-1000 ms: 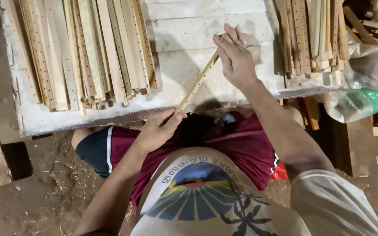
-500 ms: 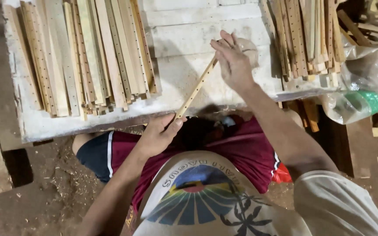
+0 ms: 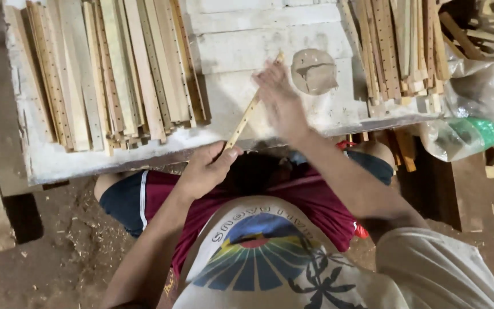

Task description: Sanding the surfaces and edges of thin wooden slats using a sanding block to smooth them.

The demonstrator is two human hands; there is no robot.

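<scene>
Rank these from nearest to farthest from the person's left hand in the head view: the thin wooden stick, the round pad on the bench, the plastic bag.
1. Thin wooden stick, held in the left hand.
2. Round pad, up on the bench's right half.
3. Plastic bag, off the bench's right end.

I see warm, dim light; the right hand (image 3: 278,97) is motion-blurred, deep shadow lies below it, and the pale whitewashed wooden bench (image 3: 247,51) above it is brightest.
</scene>
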